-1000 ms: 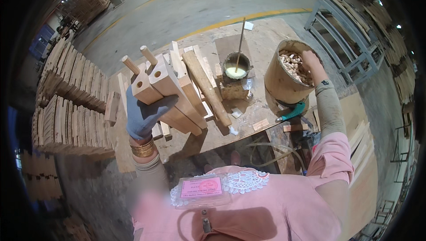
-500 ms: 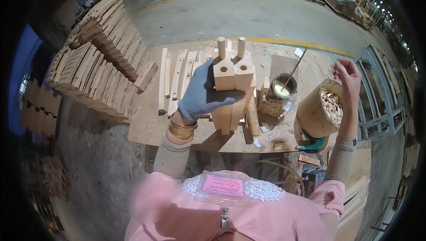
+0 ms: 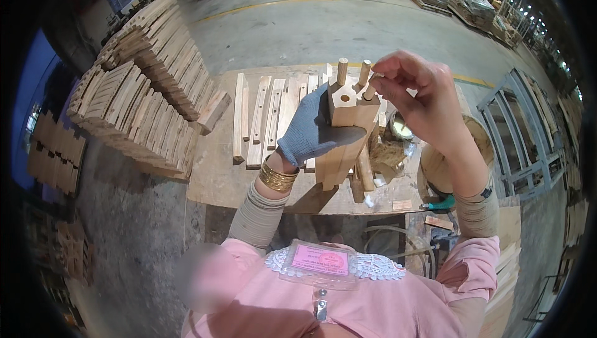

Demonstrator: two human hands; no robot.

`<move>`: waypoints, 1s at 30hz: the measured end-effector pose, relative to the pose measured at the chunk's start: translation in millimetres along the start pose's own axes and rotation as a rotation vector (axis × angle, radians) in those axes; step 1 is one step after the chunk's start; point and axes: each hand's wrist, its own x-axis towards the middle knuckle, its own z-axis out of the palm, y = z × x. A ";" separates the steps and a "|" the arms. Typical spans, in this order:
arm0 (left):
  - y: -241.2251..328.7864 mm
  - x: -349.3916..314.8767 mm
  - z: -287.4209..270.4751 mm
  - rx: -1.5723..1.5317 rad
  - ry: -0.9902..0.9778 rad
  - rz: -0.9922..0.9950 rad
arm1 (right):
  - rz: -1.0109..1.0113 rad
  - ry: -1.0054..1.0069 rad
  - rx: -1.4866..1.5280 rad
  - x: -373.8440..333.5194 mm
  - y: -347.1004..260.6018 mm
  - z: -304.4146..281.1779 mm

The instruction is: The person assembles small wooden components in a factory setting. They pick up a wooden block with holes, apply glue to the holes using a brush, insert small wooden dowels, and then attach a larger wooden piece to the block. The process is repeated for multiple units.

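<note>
My left hand [image 3: 313,128], in a blue-grey knit glove, wraps round two thick wooden pieces [image 3: 349,116] and keeps them upright side by side over the workbench. From their far ends stand two wooden dowels [image 3: 342,73]. Nearer me, a round hole shows in the left piece. My bare right hand [image 3: 428,98] pinches another dowel [image 3: 370,91] upright at the near hole of the right piece; how deep it sits is hard to see. Partly hidden behind the right hand is a pot of pale glue [image 3: 400,129].
Drilled wooden strips [image 3: 262,117] lie on the bench [image 3: 208,176] left of my left hand. Tall stacks of wood [image 3: 127,98] rise farther left. Below my right forearm are a dowel bucket [image 3: 438,167] and a green-handled tool [image 3: 440,203]. A grey metal rack [image 3: 528,133] stands at right.
My right hand has come from above the dowel bucket to the wooden pieces, with a dowel between its fingers. The view has shifted, and the left hand still grips the pieces.
</note>
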 end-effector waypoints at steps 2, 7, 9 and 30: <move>0.5 -0.8 -1.4 0.001 -0.011 -0.008 | -0.070 -0.047 -0.038 1.8 -2.7 -1.2; 4.1 -2.6 -2.2 0.081 -0.031 0.007 | -0.071 -0.104 -0.111 0.0 -5.7 -2.5; 7.7 -3.4 1.9 0.036 -0.022 -0.012 | -0.079 -0.119 -0.159 -3.8 -4.3 -4.4; 6.8 -2.6 1.5 0.174 0.024 -0.159 | 1.146 -0.421 -1.105 -234.0 262.2 -165.5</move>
